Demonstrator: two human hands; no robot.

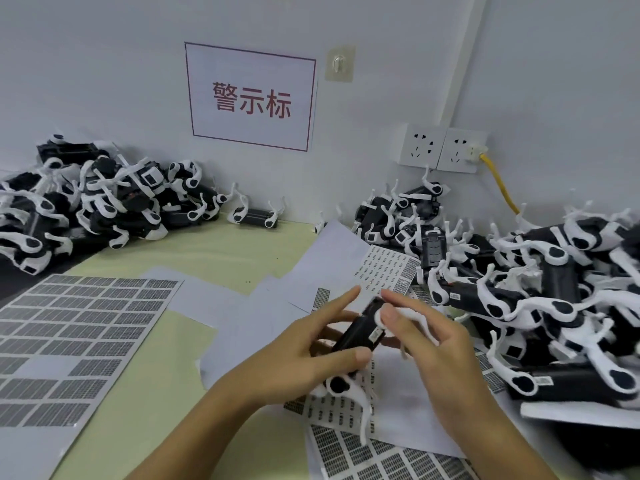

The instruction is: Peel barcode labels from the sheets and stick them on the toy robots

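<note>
Left hand [304, 355] grips toy robot [360, 329]; right hand [436, 344] presses it.

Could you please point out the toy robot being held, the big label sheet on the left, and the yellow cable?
toy robot [360, 329], head view, black body.
label sheet [74, 327], head view, printed middle.
yellow cable [500, 183], head view, mid-length.

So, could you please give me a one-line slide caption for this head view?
Left hand holds a black toy robot while the right hand presses its barcode label, between label sheets and robot piles.

Pale wall [104, 64] with red-lettered sign [251, 98], twin sockets [440, 147]
</note>
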